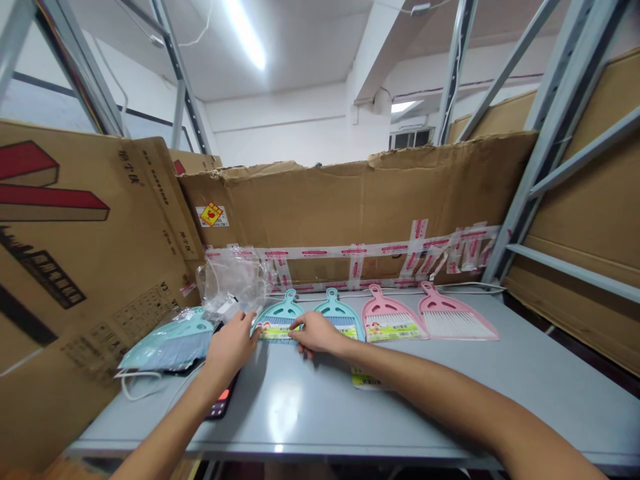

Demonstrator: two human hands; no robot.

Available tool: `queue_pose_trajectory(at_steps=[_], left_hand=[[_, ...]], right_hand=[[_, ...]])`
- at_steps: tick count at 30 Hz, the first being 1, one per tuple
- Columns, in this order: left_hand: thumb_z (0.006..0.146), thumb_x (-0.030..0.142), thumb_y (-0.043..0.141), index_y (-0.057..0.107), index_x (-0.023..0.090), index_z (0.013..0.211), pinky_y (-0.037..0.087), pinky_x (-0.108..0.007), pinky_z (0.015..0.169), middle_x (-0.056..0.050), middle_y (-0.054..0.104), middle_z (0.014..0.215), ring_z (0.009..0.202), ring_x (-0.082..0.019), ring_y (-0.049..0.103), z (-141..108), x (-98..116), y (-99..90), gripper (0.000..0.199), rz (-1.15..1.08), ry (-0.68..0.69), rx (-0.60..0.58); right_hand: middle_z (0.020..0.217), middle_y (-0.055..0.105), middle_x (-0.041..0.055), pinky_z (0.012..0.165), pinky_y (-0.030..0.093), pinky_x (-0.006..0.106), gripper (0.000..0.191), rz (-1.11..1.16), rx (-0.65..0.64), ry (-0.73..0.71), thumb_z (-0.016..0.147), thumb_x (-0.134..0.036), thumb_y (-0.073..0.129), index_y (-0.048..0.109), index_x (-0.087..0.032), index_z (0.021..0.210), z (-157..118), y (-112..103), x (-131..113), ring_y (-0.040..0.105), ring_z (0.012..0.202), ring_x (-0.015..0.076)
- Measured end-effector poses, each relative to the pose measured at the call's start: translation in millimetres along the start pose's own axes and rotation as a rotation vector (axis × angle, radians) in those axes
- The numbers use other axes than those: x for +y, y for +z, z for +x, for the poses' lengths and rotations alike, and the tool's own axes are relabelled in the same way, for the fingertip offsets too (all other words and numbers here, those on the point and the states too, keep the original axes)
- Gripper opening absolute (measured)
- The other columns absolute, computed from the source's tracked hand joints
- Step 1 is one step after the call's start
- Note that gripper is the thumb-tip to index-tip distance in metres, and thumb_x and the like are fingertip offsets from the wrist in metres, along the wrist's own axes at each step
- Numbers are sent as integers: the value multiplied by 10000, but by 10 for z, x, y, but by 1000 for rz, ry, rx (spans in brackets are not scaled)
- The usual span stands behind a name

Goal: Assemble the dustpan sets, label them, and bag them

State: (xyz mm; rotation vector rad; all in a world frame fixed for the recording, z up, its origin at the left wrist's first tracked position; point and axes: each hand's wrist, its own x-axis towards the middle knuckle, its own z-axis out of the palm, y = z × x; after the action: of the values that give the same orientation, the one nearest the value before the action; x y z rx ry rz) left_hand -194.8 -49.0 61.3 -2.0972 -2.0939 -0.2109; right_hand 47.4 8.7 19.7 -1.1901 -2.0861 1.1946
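Both of my hands are at a teal dustpan-and-brush set (287,308) lying on the table, second from the left. Across its bristles lies a yellow-green paper label (275,331). My right hand (316,333) pinches the right end of this label with curled fingers. At the label's left end, my left hand (234,341) has its fingertips apart and the thumb against the edge. Another teal set (333,308) is just right of it, also labelled. Farther right are a labelled pink set (387,308) and a pink set without a visible label (453,313).
A bagged teal set (175,340) and crumpled clear plastic (235,277) lie at the left. A dark phone-like device (220,403) is partly under my left arm. More labels (365,380) lie beneath my right forearm. Cardboard (325,213) walls the grey table (425,387).
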Motion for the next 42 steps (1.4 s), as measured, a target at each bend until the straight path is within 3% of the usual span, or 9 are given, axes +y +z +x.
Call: queue_pose_trajectory(at_steps=[4,7,13,20,25,30,35,38,42], left_hand=[[1068,392,505,769,204,1316,502,-491,1108,-186,711,1323,1261,-374,645,-265,160,72,408,-52,195,104],[1069,489,532,728,231,1438,449,-543,1211,-183,660,1495,1432,-397,568,-411,344,308,491,-141,310,104],[1061,658,525,534,281,1675,327,-647,1290,-189,436,1760,1615,-495,379,-454,607,708,721,-118,244,50],[1059,736,471,531,313,1680,378,-667,1265,-192,419,1771,1603,-512,406,-325,421,638,754,-150,316,-78],[1058,692,529,575,322,1648,340,-705,1294,-164,396,1786,1642,-509,328,-255,444,478,698,-137,342,8],[1109,549,529,662,275,1538,447,-672,1240,-160,524,1689,1570,-443,463,-152,1044,143,526,-231,457,255],[1130,295,519,726,226,1310,595,-455,962,-120,788,1158,1080,-282,723,-60,1986,-96,283,-435,785,407],[1110,247,546,734,225,1245,577,-419,890,-108,788,1086,1013,-267,724,13,2374,-10,232,-486,920,395],[1098,230,546,748,218,1214,566,-396,870,-103,787,1051,980,-254,721,119,2512,271,233,-543,982,335]], right_hand=[[660,776,-19,524,473,200,208,-68,67,-120,1024,-308,682,838,-193,1100,-238,-147,-71,610,400,97],[684,777,-19,512,449,203,216,-63,66,-193,1029,-353,690,843,-202,1056,-466,-358,-68,588,411,96],[714,768,-13,475,446,210,297,-33,74,-177,1027,-456,666,818,-200,1019,-913,-918,146,606,440,110],[740,762,9,515,460,227,366,25,119,-164,1008,-524,647,767,-181,961,-1280,-1472,527,586,464,113],[768,751,20,543,436,229,393,-5,56,-201,998,-563,681,813,-193,1007,-1528,-1754,660,595,525,118],[801,779,17,578,428,245,405,-222,-221,-68,805,-561,897,840,-212,1003,-1692,-1738,688,639,589,144],[782,747,-23,589,368,258,534,-507,-269,91,615,-492,1008,825,-227,1041,-1668,-1582,711,628,676,177],[809,747,-20,609,390,265,462,-479,-288,109,642,-460,986,830,-217,1002,-1616,-1578,768,616,698,174],[792,745,-17,623,414,260,393,-357,-316,90,689,-488,960,816,-196,909,-1565,-1622,855,621,701,164]])
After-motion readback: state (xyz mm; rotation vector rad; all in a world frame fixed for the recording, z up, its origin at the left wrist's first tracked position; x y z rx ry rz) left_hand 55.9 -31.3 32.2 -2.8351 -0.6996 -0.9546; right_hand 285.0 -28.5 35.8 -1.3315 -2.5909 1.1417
